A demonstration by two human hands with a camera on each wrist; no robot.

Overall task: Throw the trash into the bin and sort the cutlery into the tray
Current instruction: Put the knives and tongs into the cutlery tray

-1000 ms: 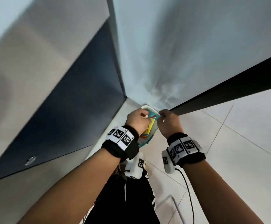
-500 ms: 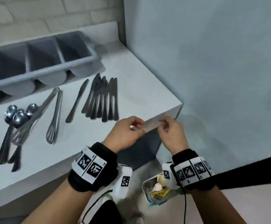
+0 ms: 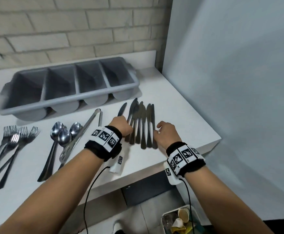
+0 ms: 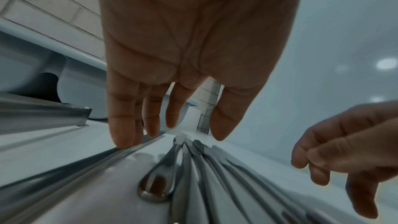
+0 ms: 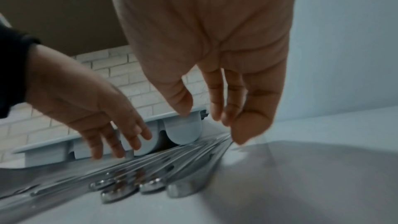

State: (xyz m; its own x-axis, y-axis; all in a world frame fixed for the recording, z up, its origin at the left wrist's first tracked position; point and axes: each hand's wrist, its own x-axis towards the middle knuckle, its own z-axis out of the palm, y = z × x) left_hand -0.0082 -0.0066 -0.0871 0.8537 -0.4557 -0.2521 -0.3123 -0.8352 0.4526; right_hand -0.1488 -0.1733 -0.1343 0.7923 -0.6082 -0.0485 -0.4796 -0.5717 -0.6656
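Observation:
Several steel knives (image 3: 141,125) lie side by side on the white counter (image 3: 180,115), in front of the grey four-compartment cutlery tray (image 3: 66,99). My left hand (image 3: 126,128) hangs over the left side of the knife row, fingers straight and holding nothing. In the left wrist view its little finger (image 4: 122,135) touches a long steel piece beside the knives (image 4: 193,168). My right hand (image 3: 158,130) hovers at the row's right side, also holding nothing. In the right wrist view its fingertips (image 5: 239,135) reach down to the rightmost of the knives (image 5: 172,168).
Forks (image 3: 14,141), spoons (image 3: 61,134) and tongs (image 3: 82,132) lie on the counter to the left. A bin (image 3: 162,222) holding a paper cup (image 3: 183,215) and wrappers stands on the floor at the lower right. A wall closes off the right side.
The view swung up from the bin on the floor to the counter. Both hands rose from the bin, moved forward over the counter edge and spread to either side of the knives.

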